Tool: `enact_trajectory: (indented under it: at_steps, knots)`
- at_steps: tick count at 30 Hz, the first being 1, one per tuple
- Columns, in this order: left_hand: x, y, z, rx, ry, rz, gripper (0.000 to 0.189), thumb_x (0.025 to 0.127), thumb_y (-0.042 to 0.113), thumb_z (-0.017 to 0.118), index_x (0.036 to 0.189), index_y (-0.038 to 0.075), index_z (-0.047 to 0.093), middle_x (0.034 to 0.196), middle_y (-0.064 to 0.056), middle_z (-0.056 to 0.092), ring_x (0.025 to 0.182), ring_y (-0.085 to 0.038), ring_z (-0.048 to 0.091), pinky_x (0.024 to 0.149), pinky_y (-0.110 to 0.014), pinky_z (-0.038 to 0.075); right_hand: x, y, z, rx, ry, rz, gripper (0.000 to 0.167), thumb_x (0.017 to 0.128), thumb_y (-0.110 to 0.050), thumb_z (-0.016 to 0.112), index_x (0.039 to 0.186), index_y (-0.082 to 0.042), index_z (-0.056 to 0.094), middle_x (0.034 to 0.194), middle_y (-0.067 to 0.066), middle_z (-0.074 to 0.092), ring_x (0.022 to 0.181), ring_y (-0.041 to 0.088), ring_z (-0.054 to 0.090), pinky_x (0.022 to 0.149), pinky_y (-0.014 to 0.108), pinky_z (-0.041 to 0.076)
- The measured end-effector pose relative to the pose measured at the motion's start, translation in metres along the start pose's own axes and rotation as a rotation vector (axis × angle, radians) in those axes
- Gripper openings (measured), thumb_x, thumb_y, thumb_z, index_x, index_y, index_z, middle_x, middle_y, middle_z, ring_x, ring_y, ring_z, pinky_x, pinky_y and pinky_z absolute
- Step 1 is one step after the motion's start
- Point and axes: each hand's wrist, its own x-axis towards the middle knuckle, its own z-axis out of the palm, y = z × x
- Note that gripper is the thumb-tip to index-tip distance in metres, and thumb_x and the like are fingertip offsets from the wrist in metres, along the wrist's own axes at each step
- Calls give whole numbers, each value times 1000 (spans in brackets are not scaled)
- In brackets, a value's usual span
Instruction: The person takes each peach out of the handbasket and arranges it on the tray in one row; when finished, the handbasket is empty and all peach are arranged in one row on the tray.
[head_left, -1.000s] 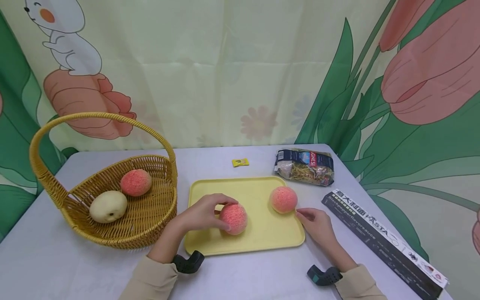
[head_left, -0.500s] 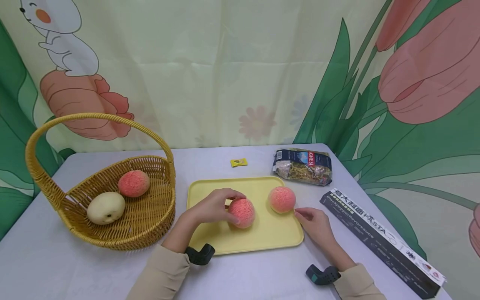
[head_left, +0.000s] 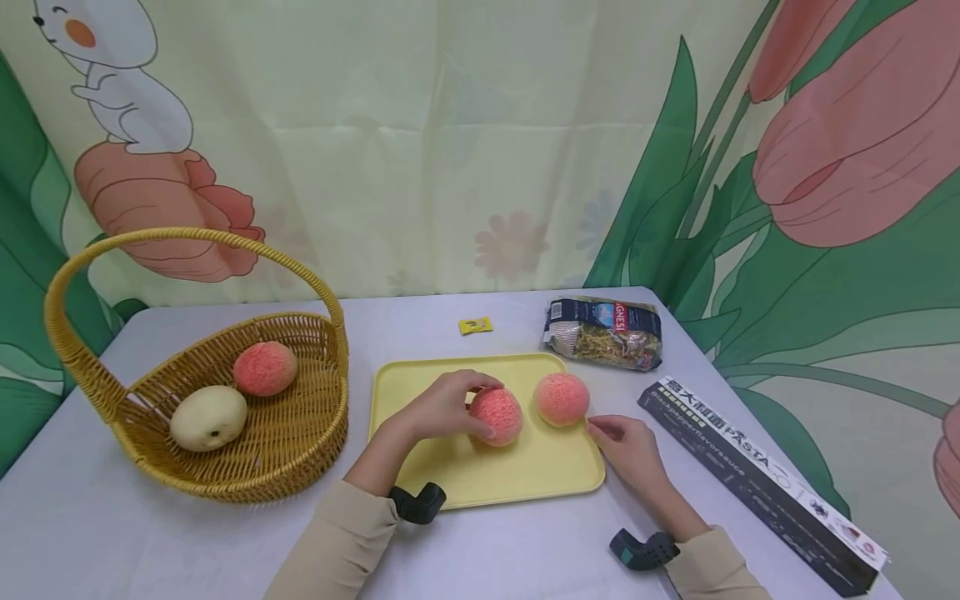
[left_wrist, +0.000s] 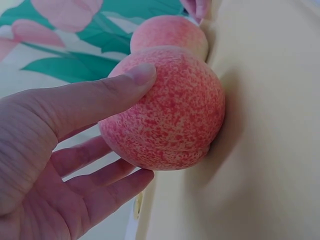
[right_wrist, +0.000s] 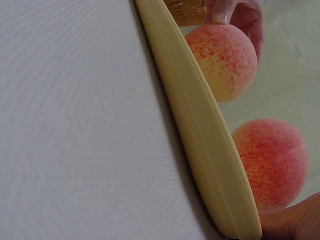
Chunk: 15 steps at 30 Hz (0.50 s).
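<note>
pink and softly speckled, the held peach (head_left: 498,417) sat at the centre of the frame, on or just over the yellow tray (head_left: 450,479). the left hand (head_left: 452,406) gripped it, thumb on one side and fingers curved behind; the second peach (head_left: 562,400) stood just beside it, to the right, with a slim gap between them in the head view. the right hand (head_left: 630,450), right of centre, had its fingertips at the tray's right rim; whether it pinched that rim or only touched it, i could not tell.

a light, even hold seemed best, since a round fruit could roll if let go abruptly. a low wrist and slow movement suited the narrow gap, as a knock could have sent the second peach toward the rim.

the underside of the held peach was out of sight, so its contact with the tray could not be confirmed. in the left wrist view it covered part of the second peach. the right wrist view cut the right hand off at the lower right and showed only a sliver of basket (right_wrist: 186,12) at the top.
</note>
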Motion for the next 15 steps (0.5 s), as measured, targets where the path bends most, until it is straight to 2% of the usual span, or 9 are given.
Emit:
enact_trajectory:
  at_steps: [7,15]
  knots:
    - [8,0,2,-6,-1,-10,56,67,13,83,117,4,59,115,-6,58,110,-25,50,88,-40,44,0,-1,-1,-1,2,-3,21,87,-11,62,102,3,66,98,16,66,93,28,59,80,41,48]
    - [15,2,4,4,-14,-38,56,68,12,82,118,5,59,116,-5,58,111,-24,50,90,-39,44,-1,-2,-1,3,-3,13,22,87,-12,62,102,3,66,98,16,65,94,28,59,80,40,48]
